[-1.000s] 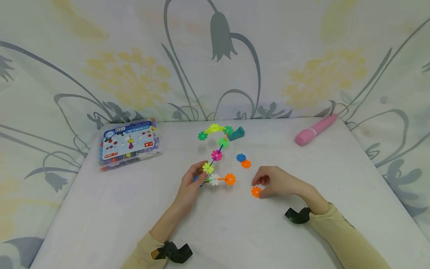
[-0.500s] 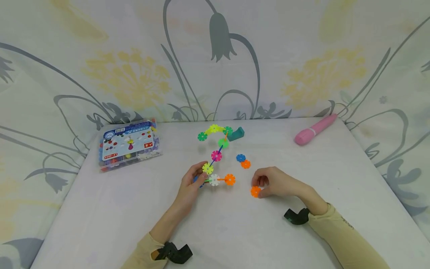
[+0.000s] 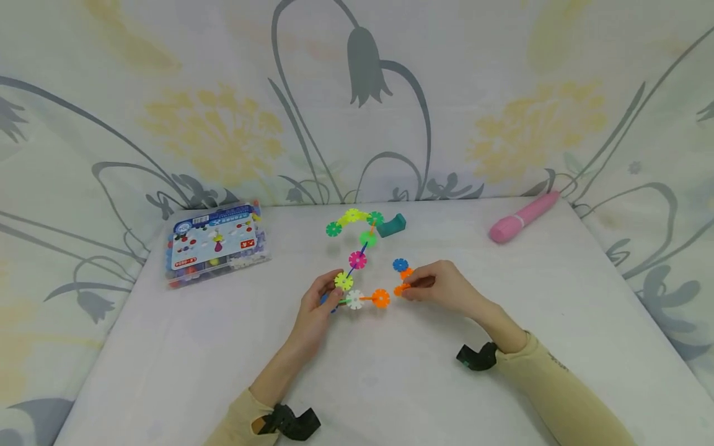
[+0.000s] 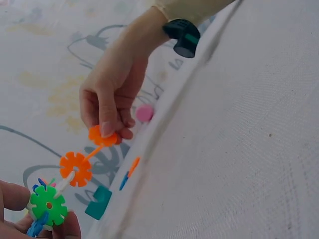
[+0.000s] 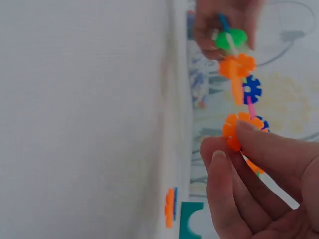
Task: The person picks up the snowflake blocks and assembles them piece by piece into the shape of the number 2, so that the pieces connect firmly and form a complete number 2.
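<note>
My left hand [image 3: 313, 317] holds a chain of notched plastic discs near its yellow disc [image 3: 343, 281]. From there the chain bends away across the table, and a short arm with a white disc [image 3: 354, 300] and an orange end disc [image 3: 381, 298] points right. Between thumb and fingers, my right hand [image 3: 446, 286] pinches a loose orange notched disc [image 5: 232, 130], held just right of that end disc. Seen from the left wrist, the pinched disc [image 4: 99, 134] overlaps the edge of the chain's orange disc [image 4: 76, 169]. A green disc [image 4: 49, 205] shows by the left fingers.
Beyond the right hand lie a blue disc [image 3: 400, 265] and an orange disc [image 3: 406, 273]. A teal block [image 3: 393, 225] stands by the chain's far end. A clear case of pieces [image 3: 217, 241] is at back left, a pink object [image 3: 523, 217] at back right.
My right hand has lifted the loose orange disc and carried it left and away from me, close to the chain's orange end. My left hand and the chain stay nearly still.
</note>
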`<state>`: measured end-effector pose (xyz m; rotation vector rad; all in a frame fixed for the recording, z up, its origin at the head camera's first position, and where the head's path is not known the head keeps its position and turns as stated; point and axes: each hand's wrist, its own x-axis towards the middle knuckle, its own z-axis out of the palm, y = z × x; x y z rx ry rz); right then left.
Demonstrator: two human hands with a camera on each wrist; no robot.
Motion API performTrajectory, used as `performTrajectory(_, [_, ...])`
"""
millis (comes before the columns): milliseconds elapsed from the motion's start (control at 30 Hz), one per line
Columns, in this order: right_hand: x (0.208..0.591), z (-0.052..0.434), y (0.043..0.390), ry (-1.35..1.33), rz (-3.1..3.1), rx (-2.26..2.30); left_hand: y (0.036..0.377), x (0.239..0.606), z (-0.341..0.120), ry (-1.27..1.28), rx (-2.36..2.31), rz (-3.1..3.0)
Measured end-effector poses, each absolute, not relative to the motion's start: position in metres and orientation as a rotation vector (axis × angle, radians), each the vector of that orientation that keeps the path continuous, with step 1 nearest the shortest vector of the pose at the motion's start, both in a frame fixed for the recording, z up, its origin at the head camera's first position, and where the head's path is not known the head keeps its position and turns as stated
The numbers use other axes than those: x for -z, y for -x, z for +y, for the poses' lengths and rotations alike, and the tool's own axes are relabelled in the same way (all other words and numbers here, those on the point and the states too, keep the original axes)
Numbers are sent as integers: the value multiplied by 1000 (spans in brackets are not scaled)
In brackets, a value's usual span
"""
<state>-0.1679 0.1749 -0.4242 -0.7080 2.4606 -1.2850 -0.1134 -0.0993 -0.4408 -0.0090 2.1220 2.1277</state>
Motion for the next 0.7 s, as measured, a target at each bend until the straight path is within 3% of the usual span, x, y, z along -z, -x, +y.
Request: performTrajectory(700, [434, 158, 156, 867, 2545, 1335, 112, 442, -99, -34, -2141, 2114])
